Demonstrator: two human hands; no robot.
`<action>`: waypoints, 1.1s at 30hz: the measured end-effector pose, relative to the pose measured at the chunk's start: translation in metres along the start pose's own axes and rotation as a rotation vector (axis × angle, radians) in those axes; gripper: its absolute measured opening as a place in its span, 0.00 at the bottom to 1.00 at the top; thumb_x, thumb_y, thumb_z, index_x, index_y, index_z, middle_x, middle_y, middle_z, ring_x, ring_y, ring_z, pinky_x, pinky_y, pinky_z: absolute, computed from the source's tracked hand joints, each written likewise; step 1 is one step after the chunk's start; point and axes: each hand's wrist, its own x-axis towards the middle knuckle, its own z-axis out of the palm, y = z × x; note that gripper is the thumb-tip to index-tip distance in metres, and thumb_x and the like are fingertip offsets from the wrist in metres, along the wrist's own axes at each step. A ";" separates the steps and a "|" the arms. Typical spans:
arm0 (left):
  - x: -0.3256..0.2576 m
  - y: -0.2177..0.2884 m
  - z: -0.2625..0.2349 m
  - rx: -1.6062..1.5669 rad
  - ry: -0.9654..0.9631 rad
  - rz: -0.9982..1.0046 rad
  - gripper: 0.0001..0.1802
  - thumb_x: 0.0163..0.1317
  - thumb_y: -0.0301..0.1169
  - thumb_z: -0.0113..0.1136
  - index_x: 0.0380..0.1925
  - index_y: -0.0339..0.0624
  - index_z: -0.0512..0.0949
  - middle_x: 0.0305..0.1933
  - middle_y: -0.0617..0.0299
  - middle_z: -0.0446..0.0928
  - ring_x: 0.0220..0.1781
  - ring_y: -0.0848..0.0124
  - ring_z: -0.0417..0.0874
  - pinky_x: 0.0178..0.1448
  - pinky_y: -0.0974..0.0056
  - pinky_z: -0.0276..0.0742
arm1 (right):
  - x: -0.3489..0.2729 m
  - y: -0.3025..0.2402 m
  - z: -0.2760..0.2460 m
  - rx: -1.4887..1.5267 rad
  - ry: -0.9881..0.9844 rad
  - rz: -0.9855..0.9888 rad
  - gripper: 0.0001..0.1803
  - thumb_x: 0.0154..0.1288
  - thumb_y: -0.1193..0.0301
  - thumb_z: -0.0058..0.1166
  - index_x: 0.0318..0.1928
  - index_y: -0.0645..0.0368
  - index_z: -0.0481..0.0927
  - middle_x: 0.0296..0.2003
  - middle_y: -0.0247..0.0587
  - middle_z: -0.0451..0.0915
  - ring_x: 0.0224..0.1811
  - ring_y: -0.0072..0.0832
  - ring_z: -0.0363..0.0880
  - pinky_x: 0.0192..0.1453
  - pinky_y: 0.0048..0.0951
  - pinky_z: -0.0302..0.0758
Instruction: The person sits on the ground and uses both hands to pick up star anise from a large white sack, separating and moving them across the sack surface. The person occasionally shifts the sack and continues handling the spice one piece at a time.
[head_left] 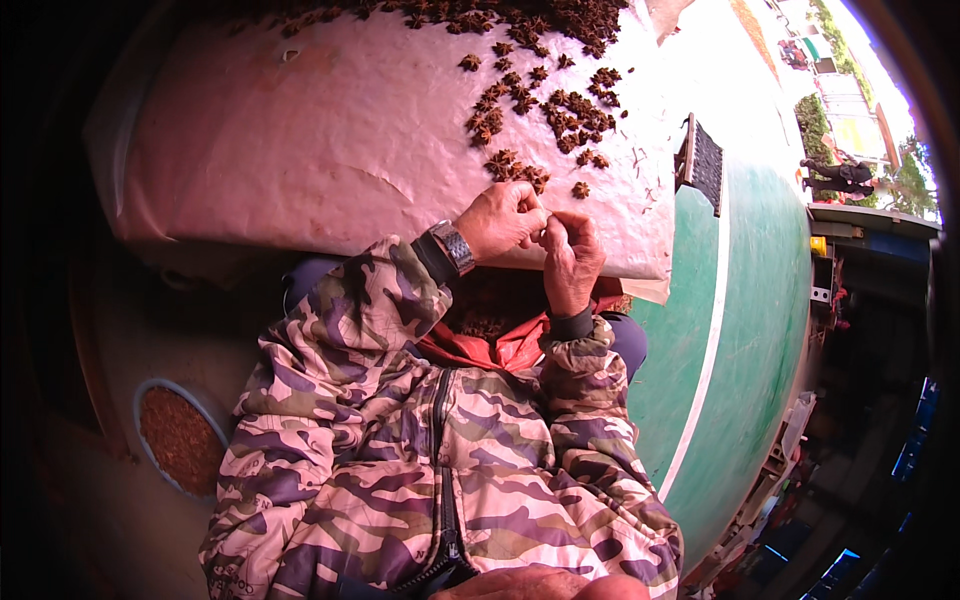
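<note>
At the near edge of a table covered in pale plastic sheeting, my two hands meet fingertip to fingertip. My left hand, with a dark-banded watch on its wrist, is closed in a pinch. My right hand pinches too, thumb against fingers. Whatever sits between the fingertips is too small to name. Just beyond my left fingers lies a small cluster of star anise. More star anise is scattered farther up the sheet, with a dense heap at the far side.
Below my hands a red bag lies open in my lap, dark pieces inside. On the floor to the left stands a round tub of brown pieces. A dark mesh-faced panel stands right of the table on green flooring. A person is far off.
</note>
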 end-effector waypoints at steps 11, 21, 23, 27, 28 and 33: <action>-0.005 0.011 0.003 0.227 0.021 0.176 0.06 0.66 0.25 0.58 0.38 0.35 0.81 0.31 0.63 0.81 0.30 0.78 0.82 0.36 0.69 0.81 | 0.098 0.035 -0.109 -1.143 0.364 -0.415 0.09 0.68 0.69 0.64 0.44 0.60 0.85 0.33 0.43 0.86 0.28 0.30 0.83 0.37 0.33 0.79; 0.002 0.013 -0.005 0.084 0.065 0.026 0.08 0.72 0.30 0.58 0.41 0.35 0.80 0.32 0.61 0.82 0.29 0.78 0.81 0.36 0.70 0.81 | 0.107 0.011 -0.030 -1.249 0.061 -0.350 0.16 0.70 0.55 0.61 0.39 0.54 0.83 0.40 0.49 0.83 0.36 0.52 0.85 0.39 0.50 0.81; 0.002 0.008 -0.007 0.069 0.069 0.031 0.08 0.73 0.30 0.59 0.41 0.36 0.80 0.33 0.61 0.82 0.29 0.78 0.81 0.36 0.70 0.81 | 0.109 0.019 -0.032 -1.239 0.074 -0.397 0.12 0.70 0.59 0.62 0.39 0.55 0.83 0.40 0.49 0.83 0.34 0.51 0.85 0.39 0.48 0.81; 0.004 0.006 -0.008 0.073 0.090 0.047 0.09 0.70 0.30 0.58 0.40 0.35 0.80 0.32 0.59 0.83 0.30 0.75 0.84 0.36 0.68 0.83 | 0.095 0.001 -0.038 -1.035 0.013 -0.253 0.09 0.69 0.63 0.62 0.41 0.54 0.82 0.41 0.48 0.82 0.39 0.51 0.85 0.43 0.51 0.81; 0.005 0.006 -0.009 0.096 0.082 0.044 0.08 0.71 0.30 0.58 0.42 0.35 0.80 0.33 0.60 0.83 0.30 0.76 0.83 0.36 0.69 0.82 | 0.094 -0.001 -0.034 -1.024 0.031 -0.304 0.09 0.68 0.63 0.62 0.42 0.54 0.82 0.42 0.48 0.82 0.39 0.51 0.85 0.43 0.51 0.81; 0.006 0.008 -0.008 0.056 0.066 0.027 0.08 0.73 0.29 0.58 0.43 0.35 0.80 0.34 0.61 0.83 0.31 0.77 0.82 0.37 0.70 0.81 | 0.114 0.006 -0.025 -1.078 0.005 -0.415 0.08 0.68 0.64 0.63 0.44 0.52 0.84 0.47 0.48 0.82 0.40 0.50 0.85 0.44 0.48 0.81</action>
